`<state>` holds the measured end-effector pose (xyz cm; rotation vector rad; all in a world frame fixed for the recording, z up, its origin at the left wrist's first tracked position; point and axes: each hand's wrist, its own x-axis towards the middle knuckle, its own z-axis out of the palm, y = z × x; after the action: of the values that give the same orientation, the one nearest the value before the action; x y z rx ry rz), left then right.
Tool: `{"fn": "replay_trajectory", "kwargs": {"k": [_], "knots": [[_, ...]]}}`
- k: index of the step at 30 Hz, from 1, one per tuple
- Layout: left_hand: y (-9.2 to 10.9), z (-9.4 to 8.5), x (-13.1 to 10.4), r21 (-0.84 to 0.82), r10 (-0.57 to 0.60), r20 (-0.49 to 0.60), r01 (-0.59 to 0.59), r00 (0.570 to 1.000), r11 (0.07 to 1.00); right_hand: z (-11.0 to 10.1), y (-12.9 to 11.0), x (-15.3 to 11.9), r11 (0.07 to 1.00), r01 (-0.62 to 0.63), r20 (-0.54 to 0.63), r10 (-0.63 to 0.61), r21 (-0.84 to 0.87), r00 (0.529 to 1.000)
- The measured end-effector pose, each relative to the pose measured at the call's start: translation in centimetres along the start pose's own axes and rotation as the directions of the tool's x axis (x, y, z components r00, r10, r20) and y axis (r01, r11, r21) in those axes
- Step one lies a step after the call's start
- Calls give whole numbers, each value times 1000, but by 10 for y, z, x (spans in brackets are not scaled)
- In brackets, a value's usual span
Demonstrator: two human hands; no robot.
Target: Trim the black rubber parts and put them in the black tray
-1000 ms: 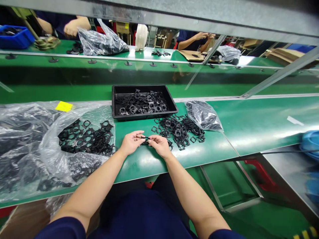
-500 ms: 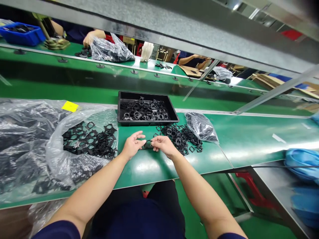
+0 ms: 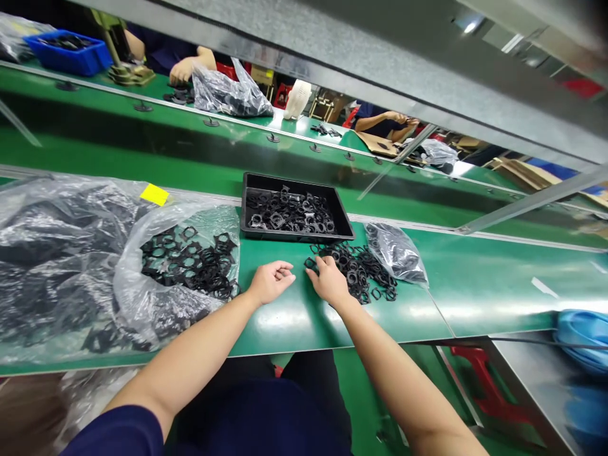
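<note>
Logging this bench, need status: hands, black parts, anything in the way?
Left hand open, seemingly empty. Right hand at pile of black parts, grip unclear. Nearby: black tray beyond pile, filled plastic bag at pile's right.

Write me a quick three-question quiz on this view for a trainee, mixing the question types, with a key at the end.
1. Open: Which of the person's hands is at the loose pile of black parts?
2. True or false: The black tray holds no parts.
3. Fill in: As the person sees it, the small plastic bag lies to the ____ of the loose pile.

Key:
1. The right hand; the left hand is apart from the pile.
2. False; many black parts lie in it.
3. right
</note>
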<state>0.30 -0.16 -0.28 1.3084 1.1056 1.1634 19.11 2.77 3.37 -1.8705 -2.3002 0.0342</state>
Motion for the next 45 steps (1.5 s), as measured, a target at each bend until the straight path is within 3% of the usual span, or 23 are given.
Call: {"fn": "replay_trajectory", "kwargs": {"k": [6, 13, 16, 18, 20, 23, 27, 31, 35, 42, 45], "knots": [[-3, 2, -1, 84, 46, -3, -45, 999, 995, 31, -2, -5, 1000, 10, -156, -8, 15, 988], [13, -4, -5, 152, 50, -109, -34, 993, 988, 43, 6, -10, 976, 64, -329, 8, 206, 944], [30, -27, -6, 377, 85, -77, -50, 993, 925, 46, 10, -11, 957, 100, -397, 18, 273, 917], [40, -50, -6, 602, 142, -15, -105, 990, 791, 47, 11, -11, 948, 105, -432, 37, 300, 901], [46, -77, -5, 779, 228, -32, -119, 973, 616, 48, 12, -10, 932, 117, -444, 51, 343, 894], [44, -113, -2, 893, 245, -76, -43, 967, 449, 48, 13, -10, 888, 139, -437, 75, 438, 896], [34, -139, 4, 923, 133, -81, 24, 988, 383, 46, 13, -9, 860, 163, -450, 85, 484, 889], [32, -148, 7, 941, 121, -45, 1, 992, 338, 42, 12, -10, 840, 203, -475, 72, 503, 877], [33, -152, 8, 935, 103, 27, -61, 994, 350, 41, 12, -10, 825, 231, -498, 70, 516, 864], [34, -157, 6, 940, 89, -6, -25, 996, 340, 41, 13, -10, 825, 246, -494, 45, 508, 868], [44, -153, 5, 948, 157, -27, -25, 987, 318, 41, 13, -11, 819, 236, -493, 64, 522, 868]]}}
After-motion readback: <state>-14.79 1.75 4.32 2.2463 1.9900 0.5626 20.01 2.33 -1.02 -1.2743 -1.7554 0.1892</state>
